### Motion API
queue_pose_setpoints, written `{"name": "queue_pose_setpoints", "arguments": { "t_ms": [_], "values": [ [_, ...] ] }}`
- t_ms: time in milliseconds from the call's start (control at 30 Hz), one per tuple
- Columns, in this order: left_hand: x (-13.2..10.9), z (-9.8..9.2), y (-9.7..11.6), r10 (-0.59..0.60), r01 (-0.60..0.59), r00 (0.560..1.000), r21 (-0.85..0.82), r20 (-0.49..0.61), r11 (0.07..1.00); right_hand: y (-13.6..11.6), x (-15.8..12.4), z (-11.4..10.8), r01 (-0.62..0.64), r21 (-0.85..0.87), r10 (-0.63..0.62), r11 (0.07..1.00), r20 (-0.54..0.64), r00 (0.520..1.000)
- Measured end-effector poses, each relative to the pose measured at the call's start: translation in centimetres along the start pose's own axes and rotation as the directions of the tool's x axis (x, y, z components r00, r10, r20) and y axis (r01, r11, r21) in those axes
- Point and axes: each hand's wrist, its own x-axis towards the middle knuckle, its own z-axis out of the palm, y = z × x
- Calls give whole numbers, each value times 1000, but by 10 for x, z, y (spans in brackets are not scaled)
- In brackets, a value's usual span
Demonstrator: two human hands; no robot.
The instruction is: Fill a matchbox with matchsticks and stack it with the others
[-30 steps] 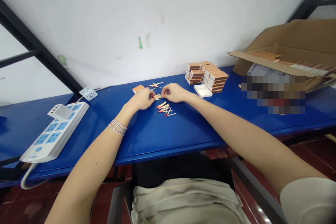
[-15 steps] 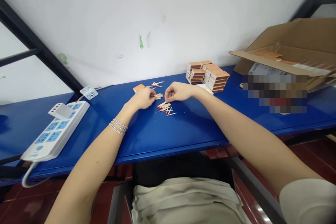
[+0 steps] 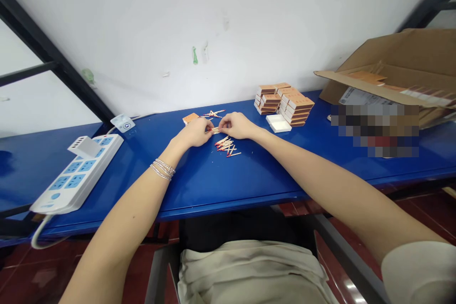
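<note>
We have a bunch of matches [image 3: 215, 129] between our 2 hands, toward the back edge of the desk [image 3: 228, 180]. Our left hand [image 3: 197, 133] has its thumb and fingers drawn close together, pinching the bunch near the red heads. Our right hand [image 3: 233, 126] has its thumb and fingertips nearly together at the other ends; we cannot tell whether they grip or only touch. Just nearer the front edge lies a loose pile [image 3: 224, 144], most of its heads turned toward that edge. Beyond our hands, closer to the back edge, lie a few crossed sticks [image 3: 213, 114], and left of them a matchbox [image 3: 190, 118], partly hidden by our left hand. Right of our right hand we see a white tray [image 3: 279, 124], just beside the stacked boxes [image 3: 295, 103] near the back edge. A carton [image 3: 402, 52] stands farther right, more boxes [image 3: 366, 76] inside. At the left, a power strip [image 3: 80, 173] slants back from the front edge, a white card [image 3: 122, 123] beyond its far end
</note>
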Motion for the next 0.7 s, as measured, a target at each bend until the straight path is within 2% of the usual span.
{"name": "queue_pose_setpoints", "arguments": {
  "t_ms": [167,267,367,433,500,567,700],
  "values": [
    [1,1,-1,-8,8,1000,6,7,1000,-1,-3,-17,-37,31,35,999,44,998],
    [1,1,-2,-2,2,1000,9,11,1000,0,-6,-29,-34,124,12,992,176,984],
    [2,1,-2,9,-9,1000,20,12,1000,1,-7,-31,-20,217,-45,976,291,956],
    [2,1,-3,25,-26,1000,26,8,999,2,-6,-28,-25,223,-26,974,223,975],
    [2,1,-3,40,-40,999,28,4,999,4,-4,-22,-36,169,26,985,59,998],
    [2,1,-4,47,-47,999,28,-1,999,6,-2,-15,-51,98,57,994,-57,997],
    [2,2,-4,34,-34,999,7,-5,999,9,0,-4,-19,24,20,1000,-52,998]
  ]
}}
